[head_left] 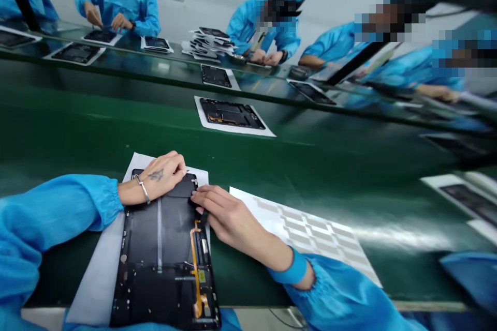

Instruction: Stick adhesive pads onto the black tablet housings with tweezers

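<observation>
Though right hand touches black shell, left hand partly hides top edge.

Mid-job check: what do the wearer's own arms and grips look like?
Bright blue sleeves with gathered cuffs. The left grip, a bare hand, has a dark tattoo and a silver bangle at the wrist; the right grip, also bare, has a blue wristband.

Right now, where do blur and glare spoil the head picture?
Head view: the co-workers at right are smeared by blur; head view: a bright glare streak crosses the green work surface at right; head view: the left hand, right hand and black device look fairly sharp.
</observation>
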`<move>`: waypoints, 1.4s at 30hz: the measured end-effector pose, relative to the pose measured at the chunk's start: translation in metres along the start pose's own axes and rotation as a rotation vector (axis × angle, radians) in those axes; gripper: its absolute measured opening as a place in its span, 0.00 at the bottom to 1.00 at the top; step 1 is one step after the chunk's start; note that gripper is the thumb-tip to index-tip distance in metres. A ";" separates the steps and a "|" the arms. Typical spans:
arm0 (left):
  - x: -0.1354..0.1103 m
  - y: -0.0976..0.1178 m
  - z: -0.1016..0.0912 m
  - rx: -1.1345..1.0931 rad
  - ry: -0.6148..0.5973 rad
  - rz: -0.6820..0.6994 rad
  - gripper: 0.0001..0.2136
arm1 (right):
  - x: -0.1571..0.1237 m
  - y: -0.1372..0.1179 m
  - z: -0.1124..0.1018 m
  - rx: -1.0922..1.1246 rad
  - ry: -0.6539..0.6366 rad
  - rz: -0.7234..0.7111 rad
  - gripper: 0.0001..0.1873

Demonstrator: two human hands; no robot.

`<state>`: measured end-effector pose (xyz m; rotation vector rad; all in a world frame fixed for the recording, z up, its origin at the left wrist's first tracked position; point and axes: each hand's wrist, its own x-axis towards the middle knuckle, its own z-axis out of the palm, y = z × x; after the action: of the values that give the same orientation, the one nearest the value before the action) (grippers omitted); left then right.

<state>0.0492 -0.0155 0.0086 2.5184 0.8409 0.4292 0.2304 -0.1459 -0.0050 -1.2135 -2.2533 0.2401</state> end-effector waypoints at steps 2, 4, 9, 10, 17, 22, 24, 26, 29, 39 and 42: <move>-0.003 -0.004 0.001 -0.140 0.029 -0.034 0.06 | 0.004 0.005 -0.002 0.097 0.071 0.184 0.12; -0.004 -0.006 -0.001 -0.234 0.009 -0.029 0.04 | 0.012 0.014 -0.002 0.160 0.150 0.420 0.14; -0.010 -0.020 -0.008 -0.176 -0.050 0.112 0.08 | 0.040 0.035 -0.001 0.407 0.062 0.736 0.23; -0.012 -0.024 -0.009 -0.118 -0.052 0.172 0.08 | 0.044 0.037 -0.001 0.457 0.037 0.772 0.24; -0.011 -0.026 -0.005 0.398 -0.117 0.459 0.07 | 0.056 0.038 -0.013 0.438 0.052 0.817 0.27; 0.008 0.001 0.010 0.458 -0.063 0.435 0.08 | 0.054 0.032 -0.022 0.429 0.111 0.823 0.28; 0.014 0.006 0.016 0.420 -0.080 0.382 0.07 | 0.049 0.029 -0.023 0.466 0.126 0.864 0.27; 0.015 0.005 0.020 0.363 -0.079 0.337 0.06 | 0.044 0.026 -0.024 0.533 0.112 0.950 0.27; 0.012 -0.001 0.021 0.276 -0.036 0.310 0.04 | 0.041 0.026 -0.021 0.656 0.058 1.076 0.28; 0.005 -0.001 0.012 0.244 -0.056 0.308 0.04 | 0.055 0.025 -0.015 0.731 0.015 1.135 0.25; 0.005 0.001 0.010 0.235 -0.060 0.309 0.04 | 0.055 0.022 -0.015 0.720 0.020 1.128 0.23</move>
<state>0.0578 -0.0164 0.0009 2.8773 0.5028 0.3672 0.2310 -0.0899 0.0199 -1.8331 -1.0200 1.2903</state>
